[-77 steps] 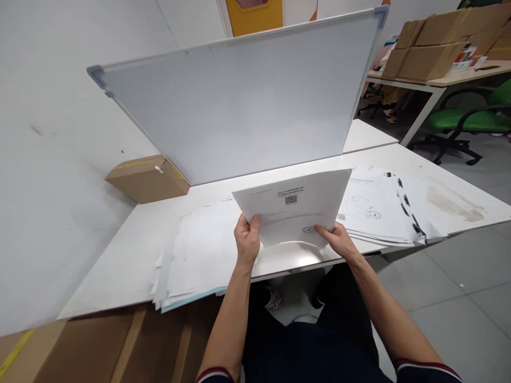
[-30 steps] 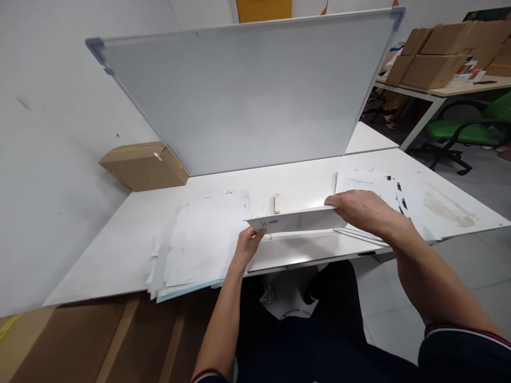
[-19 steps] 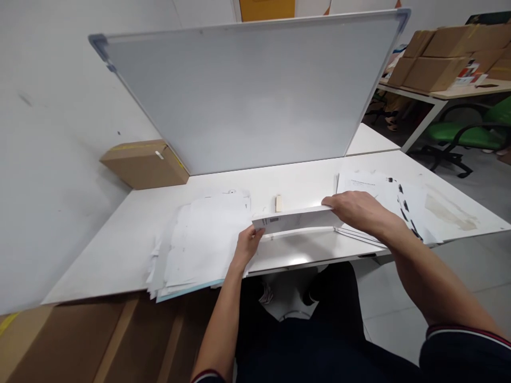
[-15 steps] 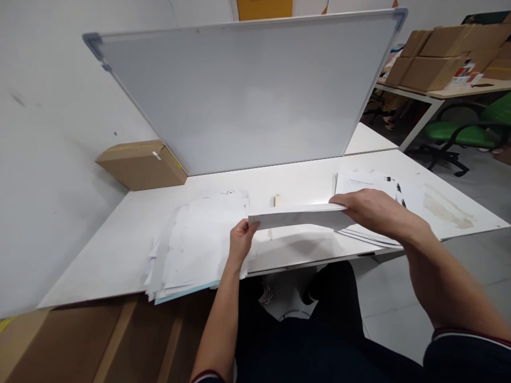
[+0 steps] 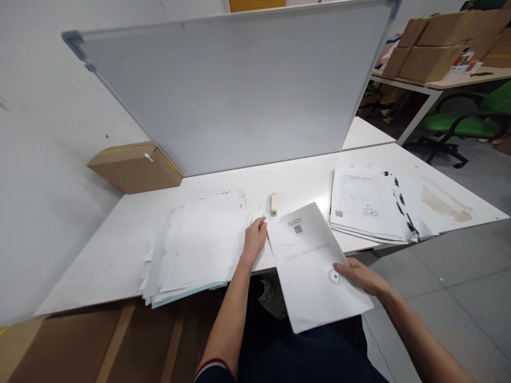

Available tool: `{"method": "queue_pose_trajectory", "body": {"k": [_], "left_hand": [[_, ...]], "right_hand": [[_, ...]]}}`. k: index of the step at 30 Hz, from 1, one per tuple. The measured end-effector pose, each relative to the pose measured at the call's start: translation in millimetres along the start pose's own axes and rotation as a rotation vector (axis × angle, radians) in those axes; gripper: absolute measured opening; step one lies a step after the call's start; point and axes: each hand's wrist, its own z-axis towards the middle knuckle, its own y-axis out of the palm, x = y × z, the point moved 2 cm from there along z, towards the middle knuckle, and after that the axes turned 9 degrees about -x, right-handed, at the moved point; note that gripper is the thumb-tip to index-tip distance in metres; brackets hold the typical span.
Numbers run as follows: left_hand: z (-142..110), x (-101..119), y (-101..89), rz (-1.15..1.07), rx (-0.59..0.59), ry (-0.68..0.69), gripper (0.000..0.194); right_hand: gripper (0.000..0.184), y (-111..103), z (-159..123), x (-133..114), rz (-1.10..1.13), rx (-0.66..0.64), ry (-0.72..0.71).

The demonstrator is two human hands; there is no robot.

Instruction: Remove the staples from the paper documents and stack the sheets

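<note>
White paper (image 5: 309,274) gripped in right hand (image 5: 359,275); left hand (image 5: 254,238) near paper's upper corner, fingers curled, grip indeterminate.

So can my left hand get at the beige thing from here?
Probably yes: your left hand is close to the beige thing, and nothing appears to block the gap between them. The paper in your right hand is beside that gap, not across it.
</note>
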Motion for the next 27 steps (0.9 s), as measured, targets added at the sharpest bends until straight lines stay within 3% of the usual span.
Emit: {"method": "queue_pose_trajectory", "body": {"k": [3,6,14,19,27], "left_hand": [[1,-2,10.3,0.128,0.001,0.042,0.034],[5,-1,15.3,0.219,0.003,0.055,0.041],[13,2,18.7,0.285,-0.046,0.073,0.050],[16,3,22.0,0.385,-0.104,0.049,0.052],[16,0,23.4,0.449,-0.113,0.047,0.053]], "right_hand": [[0.039,8,3,20,0.163,0.029,0.004],[0.033,12,3,18,0.241,0.065,-0.002],[0.026,12,14,13,0.306,0.108,-0.016],[0.028,14,19,14,0.334,0.061,-0.057],[0.030,13,22,14,0.304,0.112,-0.046]]}}
